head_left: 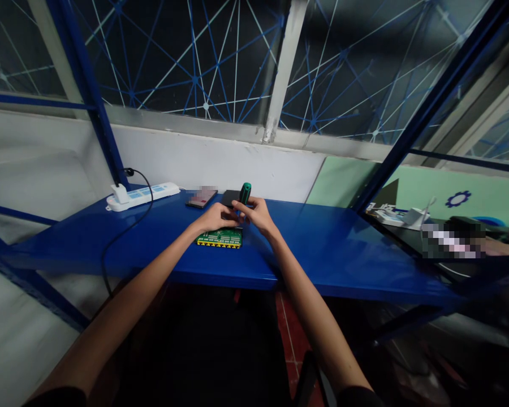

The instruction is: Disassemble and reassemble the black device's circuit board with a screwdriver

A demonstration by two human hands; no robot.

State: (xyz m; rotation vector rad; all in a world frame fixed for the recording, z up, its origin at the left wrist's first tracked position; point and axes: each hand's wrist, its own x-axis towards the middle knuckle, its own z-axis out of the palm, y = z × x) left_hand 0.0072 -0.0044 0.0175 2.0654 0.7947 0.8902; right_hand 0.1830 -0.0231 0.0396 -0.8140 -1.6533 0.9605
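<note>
A screwdriver (246, 192) with a green and black handle stands nearly upright, its handle end up. My right hand (259, 216) is closed around its lower part, thumb and fingers pinching. My left hand (214, 218) is beside it, fingers curled in towards the screwdriver's lower end; what they grip is hidden. Just below the hands lies a green circuit board (220, 236) with a row of yellow ports along its near edge. The board's far part is covered by my left hand. Behind the hands is a flat black piece (231, 198), partly hidden.
On the blue table (318, 243), a white power strip (146, 195) with a plug and black cable lies at the left. A phone-like slab (202, 197) is near the wall. At the right, another person's hand (498, 246) is by a dark surface with white devices (407, 217).
</note>
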